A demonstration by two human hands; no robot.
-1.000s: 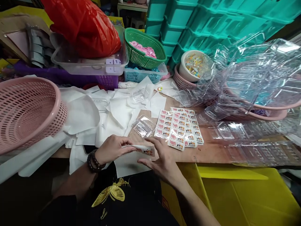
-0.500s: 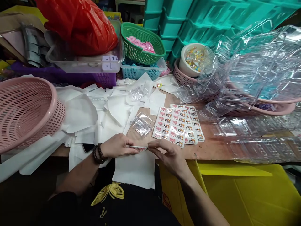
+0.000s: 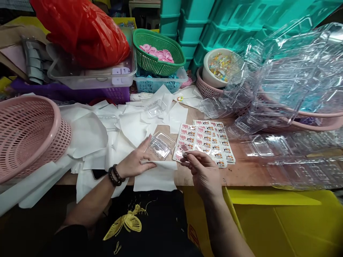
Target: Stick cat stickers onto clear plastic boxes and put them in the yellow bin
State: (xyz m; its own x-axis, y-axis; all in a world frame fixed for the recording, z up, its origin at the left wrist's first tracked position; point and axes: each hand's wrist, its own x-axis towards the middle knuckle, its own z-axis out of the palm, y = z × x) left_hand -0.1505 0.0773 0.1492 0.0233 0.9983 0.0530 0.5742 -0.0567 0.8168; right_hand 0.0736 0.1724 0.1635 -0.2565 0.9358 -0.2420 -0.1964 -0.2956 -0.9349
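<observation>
My left hand [image 3: 135,163], wearing dark beads at the wrist, grips the top edge of a white paper sheet [image 3: 158,176] by the thumb. Its index finger points up beside a clear plastic box [image 3: 160,145] lying open on the table. To the right, my right hand [image 3: 202,169] has its thumb and fingertips pinched together just over the sticker sheets [image 3: 206,139], printed with cats and red lettering. Something small and dark shows at those fingertips, too small to name.
Loose white papers [image 3: 134,125] cover the table's left part, next to a pink basket [image 3: 29,132]. Nested clear plastic boxes [image 3: 302,75] pile up at the right. Behind stand a green basket [image 3: 160,64] of pink pieces and a white bowl [image 3: 207,75].
My hands have moved apart; the right went right and up, away from the printed edge both held. The white sheet has risen in my left hand, whose index finger has stretched out.
</observation>
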